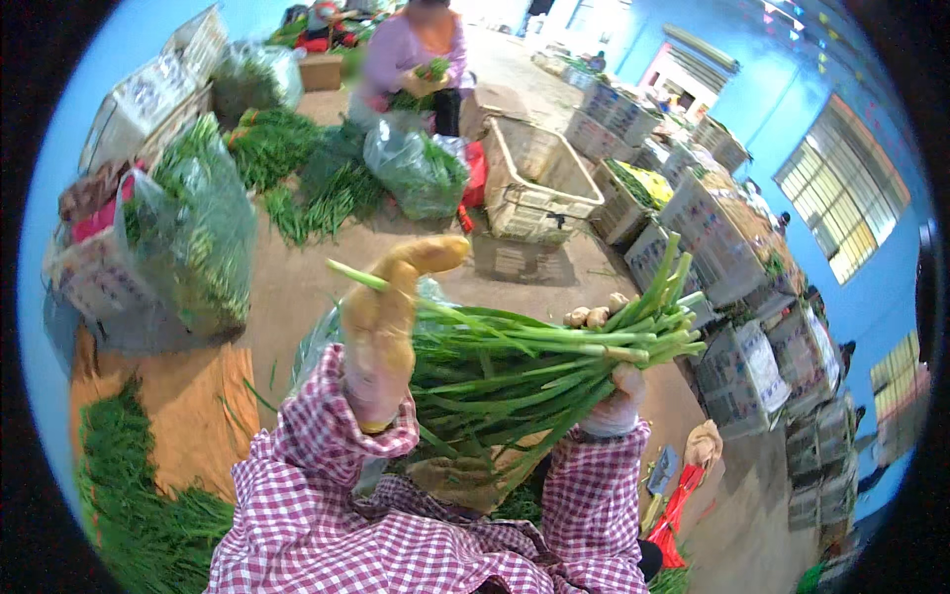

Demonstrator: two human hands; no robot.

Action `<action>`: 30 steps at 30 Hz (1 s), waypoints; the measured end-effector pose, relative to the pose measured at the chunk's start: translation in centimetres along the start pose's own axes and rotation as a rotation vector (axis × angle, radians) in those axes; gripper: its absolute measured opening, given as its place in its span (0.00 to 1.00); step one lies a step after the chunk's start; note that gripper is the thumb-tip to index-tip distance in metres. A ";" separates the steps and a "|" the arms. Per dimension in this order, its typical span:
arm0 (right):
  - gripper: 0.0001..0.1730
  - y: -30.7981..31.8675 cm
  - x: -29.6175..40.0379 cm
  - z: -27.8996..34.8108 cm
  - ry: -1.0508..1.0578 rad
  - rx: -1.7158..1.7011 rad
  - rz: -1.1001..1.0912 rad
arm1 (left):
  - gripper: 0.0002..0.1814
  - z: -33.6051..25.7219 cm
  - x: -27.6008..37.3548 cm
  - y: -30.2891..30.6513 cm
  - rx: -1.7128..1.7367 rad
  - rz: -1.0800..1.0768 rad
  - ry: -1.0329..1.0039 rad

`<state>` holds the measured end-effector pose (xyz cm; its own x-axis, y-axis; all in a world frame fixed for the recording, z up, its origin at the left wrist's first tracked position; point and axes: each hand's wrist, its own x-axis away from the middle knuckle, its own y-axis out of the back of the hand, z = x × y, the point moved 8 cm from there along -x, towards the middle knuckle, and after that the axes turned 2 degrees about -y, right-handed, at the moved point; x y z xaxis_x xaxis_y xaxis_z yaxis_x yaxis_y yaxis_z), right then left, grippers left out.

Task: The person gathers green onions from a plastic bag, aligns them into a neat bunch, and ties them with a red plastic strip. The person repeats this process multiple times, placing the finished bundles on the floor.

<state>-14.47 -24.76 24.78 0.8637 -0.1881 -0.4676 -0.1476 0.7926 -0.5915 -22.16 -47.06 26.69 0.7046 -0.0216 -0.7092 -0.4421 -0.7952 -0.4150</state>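
Observation:
A bunch of long green leafy stalks [519, 349] spans the space before me, pale cut ends to the right and leaves to the left. My right hand [627, 386] is wrapped around the bunch near those ends; its fingertips show above the stalks. My left hand [380, 327], in a yellowish glove, is raised at the leafy side. One pale green stalk [355, 275] runs through my left hand, its end sticking out to the left. Part of the left fingers' grip is hidden. Both my sleeves are checked.
Ahead stands a white plastic crate [531, 215], beside a bag of greens [419, 171]. A seated person [415, 52] holds greens. A large bag [197, 237] and green bundles [141, 482] are on the left. Stacked crates [720, 230] line the right, near red ties [675, 520].

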 end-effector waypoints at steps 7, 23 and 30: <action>0.48 -4.5 5.0 7.9 0.156 0.525 0.043 | 0.36 -0.9 2.6 -16.4 0.300 0.428 0.345; 0.48 -0.7 18.4 20.7 0.249 1.013 -0.581 | 0.49 -1.3 10.4 -33.6 0.682 0.604 0.222; 0.41 3.1 16.9 16.2 0.141 0.660 -0.663 | 0.49 11.2 17.7 -31.4 0.770 0.492 0.720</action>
<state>7.51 -16.04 25.65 0.6013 -0.7520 -0.2701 0.6922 0.6591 -0.2941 -1.98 -15.68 20.84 0.4061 -0.7616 -0.5049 -0.8017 -0.0318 -0.5969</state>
